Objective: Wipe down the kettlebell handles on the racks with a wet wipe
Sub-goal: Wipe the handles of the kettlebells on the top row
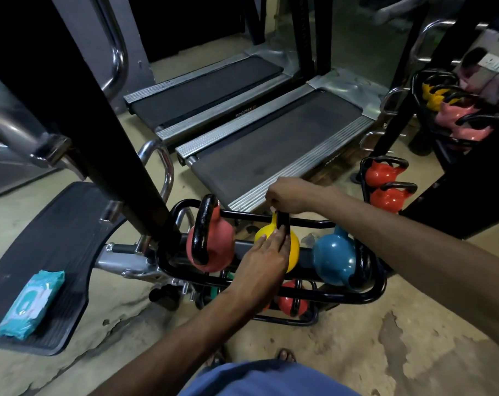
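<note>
Now, right hand (pixel 291 195) clenched round the handle (pixel 281 220) of a yellow kettlebell (pixel 294 250), left hand (pixel 264 261) flat against it, rack (pixel 371 292), worn floor (pixel 356 352), treadmills (pixel 271 144) behind.

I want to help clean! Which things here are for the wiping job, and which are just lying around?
For the job: yellow kettlebell, gripped by right hand, touched by left hand; pink kettlebell; blue kettlebell; rack; wipes pack.
Just lying about: nearer treadmill; black footplate.

Three kettlebells (pixel 332 258) on black rack (pixel 337 296)
</note>
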{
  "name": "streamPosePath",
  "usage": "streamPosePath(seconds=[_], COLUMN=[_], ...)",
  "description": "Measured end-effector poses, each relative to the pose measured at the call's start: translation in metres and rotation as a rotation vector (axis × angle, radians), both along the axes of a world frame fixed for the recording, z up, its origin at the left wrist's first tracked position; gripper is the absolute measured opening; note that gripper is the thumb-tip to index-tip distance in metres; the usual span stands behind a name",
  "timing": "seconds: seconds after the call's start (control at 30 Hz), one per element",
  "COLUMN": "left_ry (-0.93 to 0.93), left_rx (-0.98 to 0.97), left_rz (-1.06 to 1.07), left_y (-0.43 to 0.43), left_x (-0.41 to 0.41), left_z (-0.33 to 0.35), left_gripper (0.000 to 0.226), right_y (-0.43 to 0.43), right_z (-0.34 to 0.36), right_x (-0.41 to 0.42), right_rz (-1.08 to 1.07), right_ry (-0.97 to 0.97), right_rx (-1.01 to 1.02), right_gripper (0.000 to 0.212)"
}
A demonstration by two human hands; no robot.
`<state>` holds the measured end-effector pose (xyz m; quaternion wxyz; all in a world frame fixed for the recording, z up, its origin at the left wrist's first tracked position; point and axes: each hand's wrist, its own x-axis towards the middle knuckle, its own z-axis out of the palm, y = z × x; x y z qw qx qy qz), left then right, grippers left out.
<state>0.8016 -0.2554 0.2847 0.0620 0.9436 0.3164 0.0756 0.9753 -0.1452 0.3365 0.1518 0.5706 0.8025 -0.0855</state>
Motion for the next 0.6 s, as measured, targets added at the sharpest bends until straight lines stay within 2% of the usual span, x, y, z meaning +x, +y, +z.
streamPosePath(seconds=[0.1,0.17,0.23,0.3,0.43,0.53,0.6], left_ry=[0.007,0.011,-0.001,-0.014,-0.003,-0.01,-0.012], left_rx=[0.02,0.018,0.018,0.006,-0.011,-0.014,-0.023], left_rz=[0.0,0.003,0.006,0.003,0.0,0.011,0.012], left_y=[0.0,-0.001,-0.002,-0.001,-0.001,-0.001,-0.001], left_x=[0.0,0.0,0.0,-0.001,-0.001,-0.001,0.0], left_z=[-0.001,-0.002,-0.005,-0.006,-0.008,-0.007,-0.005], left_gripper=[0.071,0.075,0.08,0.081,0.077,0.074,0.073], right_y=[-0.013,-0.02,-0.026,-0.04,-0.086,-0.101,-0.097], right_z=[0.002,-0.001,-0.014,-0.031,-0.076,-0.092,-0.087], right_x=[-0.006,0.003,0.015,0.021,0.006,-0.014,-0.02], right_rz=[0.071,0.047,-0.058,-0.258,-0.886,-1.245,-1.421], right_ry=[0.011,0.054,0.189,0.499,1.154,1.608,1.973], right_rx=[-0.043,0.023,0.149,0.28,0.386,0.266,-0.022], right_gripper=[0.017,0.017,0.015,0.009,0.01,0.012,0.022])
